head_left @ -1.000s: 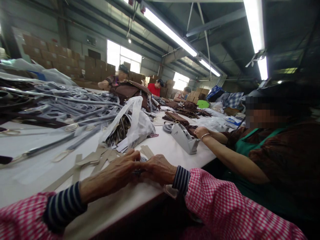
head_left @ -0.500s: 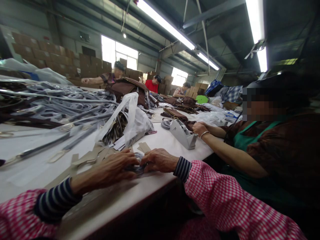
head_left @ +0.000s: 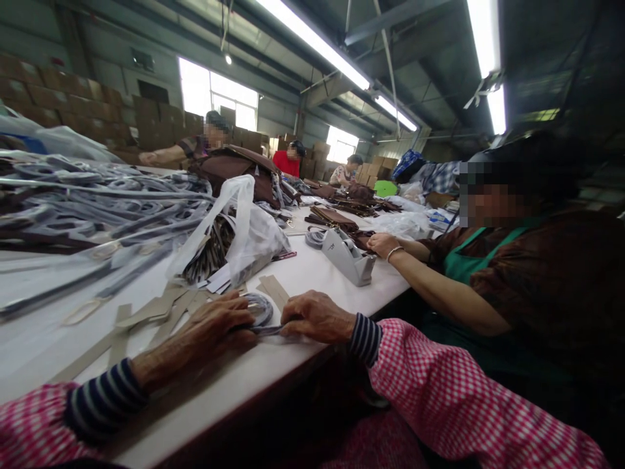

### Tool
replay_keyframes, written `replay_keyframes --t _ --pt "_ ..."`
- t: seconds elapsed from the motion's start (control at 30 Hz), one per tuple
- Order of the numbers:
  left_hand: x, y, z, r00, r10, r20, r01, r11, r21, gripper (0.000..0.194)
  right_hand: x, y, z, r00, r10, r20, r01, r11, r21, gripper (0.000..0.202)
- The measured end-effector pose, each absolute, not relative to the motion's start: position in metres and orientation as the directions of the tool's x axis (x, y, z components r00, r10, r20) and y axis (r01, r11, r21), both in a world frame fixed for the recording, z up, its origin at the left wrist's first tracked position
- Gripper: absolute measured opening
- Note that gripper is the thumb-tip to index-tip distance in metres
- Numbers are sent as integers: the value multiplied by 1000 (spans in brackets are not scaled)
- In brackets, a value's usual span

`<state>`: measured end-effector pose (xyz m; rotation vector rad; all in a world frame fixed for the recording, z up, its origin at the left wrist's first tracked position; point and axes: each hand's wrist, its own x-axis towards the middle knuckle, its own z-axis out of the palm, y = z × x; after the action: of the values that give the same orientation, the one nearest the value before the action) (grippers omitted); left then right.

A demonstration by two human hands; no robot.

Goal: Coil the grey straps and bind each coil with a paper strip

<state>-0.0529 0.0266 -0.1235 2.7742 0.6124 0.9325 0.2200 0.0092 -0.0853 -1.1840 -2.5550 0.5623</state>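
A coiled grey strap point(head_left: 262, 308) lies on the white table point(head_left: 215, 397) near its front edge, between my hands. My left hand point(head_left: 215, 329) is closed on the coil's left side, its fingertips resting along the lower strand. From the coil a short stretch of strap runs right to my right hand point(head_left: 317, 317), whose fingers pinch it; the strap's end is hidden under them. Beige card strips point(head_left: 156, 309) lie loose beyond my left wrist. Just past them stands a white plastic bag point(head_left: 254, 241) with many thin strips inside.
A grey tape dispenser point(head_left: 349, 257) stands right of the bag, in front of a second coil point(head_left: 315, 239). A co-worker's hands point(head_left: 385, 245) hold a brown piece on the right. Wrapped straps point(head_left: 97, 202) heap at left; brown bags point(head_left: 239, 172) pile behind.
My hands have moved apart, drawing a length of strap between them and baring more of the coil. The whole view has shifted slightly, with things sitting further left.
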Motion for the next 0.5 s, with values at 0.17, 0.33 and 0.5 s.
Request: replay_keyframes --t 0.17,0.33,0.5 --pt "-47 31 -130 738 489 465 405 -872 274 35 199 -7 -101 -560 801 213 637 581 -507 8" --pt "-64 43 -153 692 500 521 378 -865 329 35 175 -4 -114 -538 797 274 656 600 -457 7" --pt "-87 51 -139 794 511 331 375 -838 396 48 178 2 -119 -543 790 285 639 609 -470 7"
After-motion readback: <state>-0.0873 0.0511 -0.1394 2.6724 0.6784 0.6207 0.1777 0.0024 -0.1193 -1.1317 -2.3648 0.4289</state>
